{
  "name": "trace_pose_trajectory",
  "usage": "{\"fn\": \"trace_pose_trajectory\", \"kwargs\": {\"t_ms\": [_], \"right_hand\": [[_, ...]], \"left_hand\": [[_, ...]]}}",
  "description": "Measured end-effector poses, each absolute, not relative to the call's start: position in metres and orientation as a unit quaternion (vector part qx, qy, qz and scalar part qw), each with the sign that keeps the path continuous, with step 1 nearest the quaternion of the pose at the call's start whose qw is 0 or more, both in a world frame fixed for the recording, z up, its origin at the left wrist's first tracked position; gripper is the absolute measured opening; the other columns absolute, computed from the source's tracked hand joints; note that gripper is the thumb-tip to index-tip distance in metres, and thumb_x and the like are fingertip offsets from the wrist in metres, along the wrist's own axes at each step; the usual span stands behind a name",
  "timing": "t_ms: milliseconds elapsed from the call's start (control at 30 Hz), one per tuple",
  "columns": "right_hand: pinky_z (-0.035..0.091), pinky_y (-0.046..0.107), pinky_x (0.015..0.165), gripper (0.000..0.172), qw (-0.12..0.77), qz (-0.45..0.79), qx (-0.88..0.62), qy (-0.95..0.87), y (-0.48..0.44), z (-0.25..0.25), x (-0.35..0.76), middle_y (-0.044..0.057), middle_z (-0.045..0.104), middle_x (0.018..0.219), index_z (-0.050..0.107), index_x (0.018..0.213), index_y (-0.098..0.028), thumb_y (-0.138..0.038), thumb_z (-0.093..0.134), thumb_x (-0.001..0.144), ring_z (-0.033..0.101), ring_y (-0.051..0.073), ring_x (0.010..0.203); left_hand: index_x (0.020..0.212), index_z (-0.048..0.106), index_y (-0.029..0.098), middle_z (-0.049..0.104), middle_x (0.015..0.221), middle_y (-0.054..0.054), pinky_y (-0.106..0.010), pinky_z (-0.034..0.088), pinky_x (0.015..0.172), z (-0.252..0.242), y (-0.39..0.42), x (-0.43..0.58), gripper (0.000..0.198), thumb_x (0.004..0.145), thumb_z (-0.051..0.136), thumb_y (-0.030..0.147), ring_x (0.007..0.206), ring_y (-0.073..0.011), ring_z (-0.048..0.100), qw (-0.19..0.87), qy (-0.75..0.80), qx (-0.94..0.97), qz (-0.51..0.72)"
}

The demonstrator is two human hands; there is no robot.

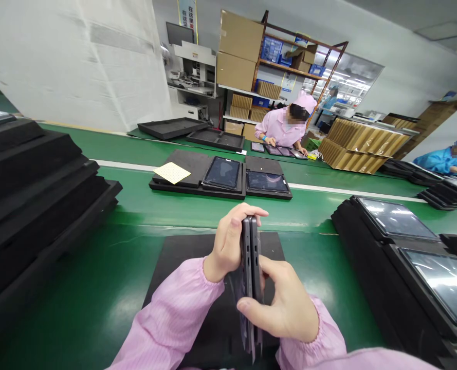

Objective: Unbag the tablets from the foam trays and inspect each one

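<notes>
Two dark tablets (251,257) stand on edge, pressed together, above a black mat (182,257); their slim sides with port slots face up toward me. Around the far end and left side wraps my left hand (230,239), with a finger reaching over the top. My right hand (284,300) grips the pair from the right, its thumb across the near part of the edges. Thin clear film hangs at the tablets' lower end. Their screens are turned sideways and mostly hidden from view.
Beyond the mat, a black foam tray (197,191) holds tablets and a yellow sheet (171,172). Stacked black trays (39,205) rise at left. More trays with tablets (400,218) stand at right. Across the green table (135,246), a person in pink (284,123) handles tablets.
</notes>
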State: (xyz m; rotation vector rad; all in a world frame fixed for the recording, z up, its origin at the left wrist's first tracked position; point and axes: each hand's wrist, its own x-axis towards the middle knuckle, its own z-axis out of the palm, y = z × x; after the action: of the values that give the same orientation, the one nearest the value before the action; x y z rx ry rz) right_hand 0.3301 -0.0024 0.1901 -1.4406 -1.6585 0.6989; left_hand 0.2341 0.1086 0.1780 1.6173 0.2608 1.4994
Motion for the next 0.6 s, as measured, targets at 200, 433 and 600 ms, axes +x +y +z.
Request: {"fn": "trace_pose_trajectory", "kwargs": {"t_ms": [200,433,600], "right_hand": [[0.027,0.022,0.046,0.031,0.398,0.263,-0.588,-0.653,-0.005,0.19,0.326,-0.008,0.037,0.052,0.032,0.061,-0.024,-0.032,0.061,0.067,0.031,0.008,0.047],[0.026,0.022,0.045,0.026,0.412,0.214,-0.618,-0.634,-0.006,0.191,0.327,-0.008,0.036,0.051,0.031,0.061,-0.024,-0.027,0.057,0.063,0.031,0.008,0.045],[0.026,0.022,0.043,0.026,0.407,0.215,-0.629,-0.627,-0.006,0.189,0.327,-0.008,0.035,0.05,0.031,0.06,-0.024,-0.025,0.057,0.06,0.029,0.008,0.045]], "left_hand": [[0.093,0.075,0.023,0.066,0.073,-0.005,-0.037,0.048,0.067,0.178,0.101,0.234,0.06,0.099,0.028,0.059,0.069,-0.0217,0.06,0.449,0.11,0.65,0.603],[0.098,0.068,0.021,0.073,0.105,-0.006,-0.037,0.044,0.105,0.156,0.144,0.257,0.035,0.099,0.039,0.041,0.108,-0.021,0.063,0.503,0.316,0.469,0.654],[0.08,0.062,0.02,0.071,0.097,-0.007,-0.027,0.049,0.089,0.113,0.195,0.277,0.026,0.096,0.047,0.033,0.105,-0.0193,0.066,0.639,0.456,0.32,0.53]]}}
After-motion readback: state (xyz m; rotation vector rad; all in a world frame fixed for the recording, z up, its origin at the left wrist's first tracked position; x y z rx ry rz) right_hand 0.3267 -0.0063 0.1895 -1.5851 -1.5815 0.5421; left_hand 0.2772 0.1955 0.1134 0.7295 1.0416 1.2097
